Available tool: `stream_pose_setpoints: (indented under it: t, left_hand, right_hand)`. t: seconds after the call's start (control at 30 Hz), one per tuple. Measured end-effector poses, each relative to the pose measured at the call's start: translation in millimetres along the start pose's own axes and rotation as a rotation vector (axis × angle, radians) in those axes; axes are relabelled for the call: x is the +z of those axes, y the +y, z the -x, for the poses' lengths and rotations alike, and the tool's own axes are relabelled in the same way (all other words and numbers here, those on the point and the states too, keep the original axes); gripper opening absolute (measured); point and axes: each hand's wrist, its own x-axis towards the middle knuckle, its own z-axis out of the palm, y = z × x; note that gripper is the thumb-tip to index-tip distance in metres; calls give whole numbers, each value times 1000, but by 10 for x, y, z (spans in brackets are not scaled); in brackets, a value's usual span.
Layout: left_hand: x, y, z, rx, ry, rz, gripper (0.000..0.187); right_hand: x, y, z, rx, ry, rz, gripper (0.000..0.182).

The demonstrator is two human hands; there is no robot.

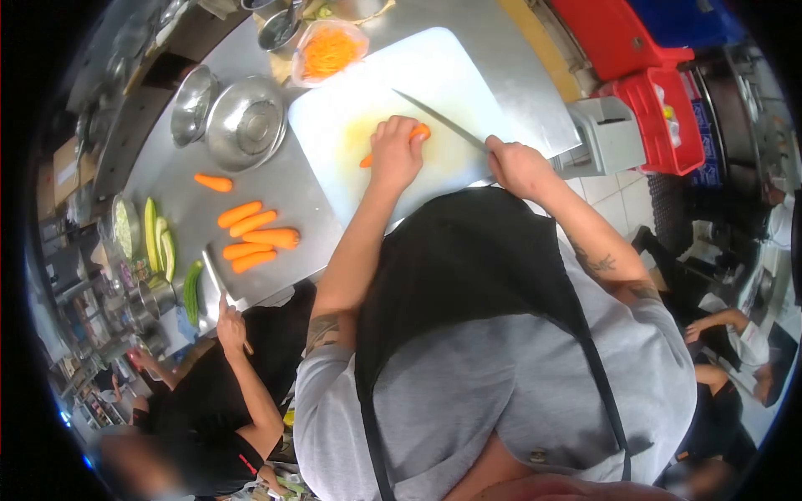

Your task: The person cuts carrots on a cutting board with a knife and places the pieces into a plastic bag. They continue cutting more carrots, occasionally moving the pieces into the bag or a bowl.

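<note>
On the white cutting board (459, 75) a carrot (420, 131) lies under my left hand (396, 154), whose fingers are closed around its middle; both ends stick out. My right hand (520, 167) grips the handle of a kitchen knife (439, 118). The blade points up and left across the board, just beyond the carrot and apart from it. A yellow-orange stain marks the board around my left hand. At the board's far edge sits a clear plastic bag of shredded carrot (329, 53).
Several whole carrots (251, 224) lie on the steel table (309, 196) left of the board. Metal bowls (246, 123) stand behind them. Farther left are green gourds (150, 234) and a co-worker's hand (231, 327) with a knife (212, 271). A red crate (681, 150) stands at right.
</note>
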Motion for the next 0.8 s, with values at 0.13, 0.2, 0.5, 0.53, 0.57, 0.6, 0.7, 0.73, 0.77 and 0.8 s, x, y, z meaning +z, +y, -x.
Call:
stream_pose_setpoints:
  t: [0.13,0.2,0.5,0.53,0.57,0.6,0.7,0.73,0.77,0.8]
  left_hand:
    - [33,52,-3,261,87,13,18]
    - [14,90,35,257,109,-116,17]
    - [245,144,71,121,269,-11,14]
    - [247,146,71,126,271,-23,14]
    - [248,146,77,131,270,-36,14]
    - [251,144,76,138,270,-47,14]
    - [275,141,93,134,279,-63,14]
    - [283,136,94,141,287,-62,14]
    - [287,127,91,149,297,-61,14]
    - [286,120,90,158,306,-61,14]
  right_hand:
    - [-151,-45,203,-40,-38,69,19]
    - [-206,-40,272,-41,-52,93,20]
    - [-402,-95,508,48,-171,77,24]
    - [-431,-98,555,54,-178,62,24]
    - [-467,-103,594,61,-186,46,25]
    - [-531,-118,619,70,-215,32,25]
    - [-698,-155,696,85,-282,12,25]
    - [-719,-158,714,78,-289,23,25]
    - [-739,-166,720,69,-295,33,25]
    - [-766,-179,707,84,-330,21,26]
